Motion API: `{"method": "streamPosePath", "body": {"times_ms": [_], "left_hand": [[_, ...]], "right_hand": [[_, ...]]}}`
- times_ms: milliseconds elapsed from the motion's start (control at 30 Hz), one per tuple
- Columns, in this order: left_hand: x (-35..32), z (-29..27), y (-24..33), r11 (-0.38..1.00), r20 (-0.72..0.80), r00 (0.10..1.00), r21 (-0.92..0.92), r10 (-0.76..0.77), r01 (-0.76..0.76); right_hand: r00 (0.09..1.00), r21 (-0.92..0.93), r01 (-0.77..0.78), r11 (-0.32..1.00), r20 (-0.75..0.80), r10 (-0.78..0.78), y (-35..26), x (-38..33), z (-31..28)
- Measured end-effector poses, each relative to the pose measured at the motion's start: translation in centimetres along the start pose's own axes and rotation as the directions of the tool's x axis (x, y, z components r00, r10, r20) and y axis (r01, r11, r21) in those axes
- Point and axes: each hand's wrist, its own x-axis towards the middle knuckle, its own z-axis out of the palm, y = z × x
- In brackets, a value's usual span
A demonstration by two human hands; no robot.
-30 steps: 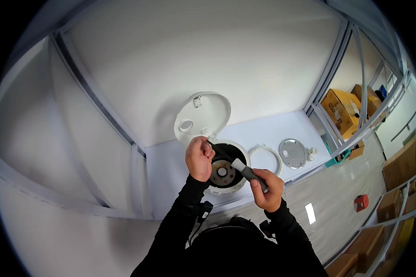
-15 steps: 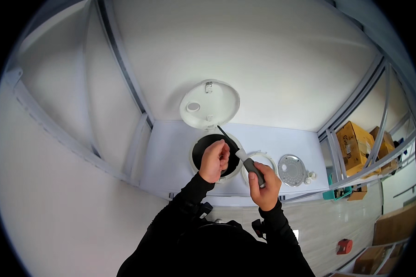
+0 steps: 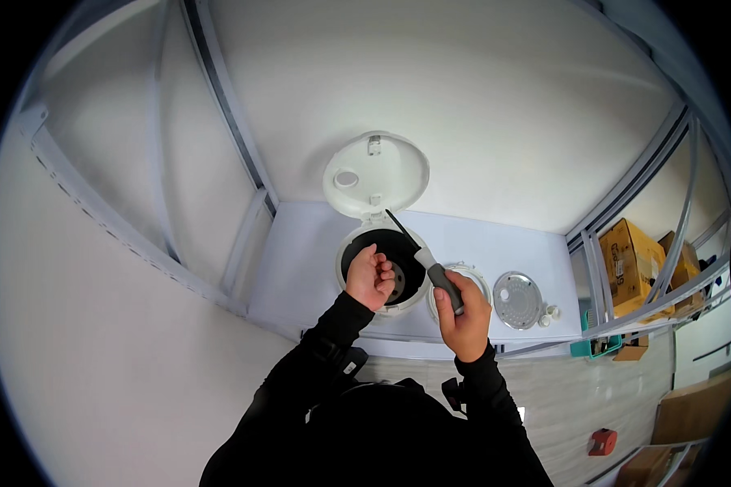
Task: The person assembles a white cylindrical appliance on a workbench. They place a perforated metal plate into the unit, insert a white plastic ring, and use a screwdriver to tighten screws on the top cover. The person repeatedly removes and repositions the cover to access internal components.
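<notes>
My right hand [image 3: 465, 319] is closed round the grey handle of a screwdriver [image 3: 443, 284]. The black shaft slants up and left, its tip near the hinge of a round white cooker [image 3: 345, 237]. My left hand [image 3: 369, 280] hovers over the cooker's dark opening with its fingers curled in; whatever they may hold is hidden. A dark cavity with a greyish round part at its bottom shows beside that hand. The cooker's white oval lid [image 3: 388, 174] stands raised behind it. Partly behind my right hand, a white ring [image 3: 484, 284] lies on the table.
On the white table [image 3: 292, 252], right of the ring, are a clear perforated disc [image 3: 517, 302] and small white parts [image 3: 548, 316]. Metal frame posts border the table. Cardboard boxes [image 3: 629, 264] and a teal crate [image 3: 597, 345] stand at the right. A red object [image 3: 603, 441] lies on the floor.
My left hand has tilted and its fingers have loosened slightly, moving a little down over the opening. The screwdriver stays in my right hand. The whole view has shifted slightly.
</notes>
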Motion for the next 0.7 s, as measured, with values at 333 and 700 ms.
{"method": "streamPosePath", "body": {"times_ms": [333,700], "left_hand": [[0.3,1.6,1.5,0.538,0.290,0.898,0.724,0.330,-0.432],[-1.4,6.0,6.5,0.656,0.544,0.799,0.510,0.256,-0.557]], "right_hand": [[0.997,-0.059,0.041,0.997,-0.062,-0.045,-0.7,2.5,3.6],[0.980,-0.164,0.026,0.986,-0.193,-0.058,-3.3,5.9,8.5]]}}
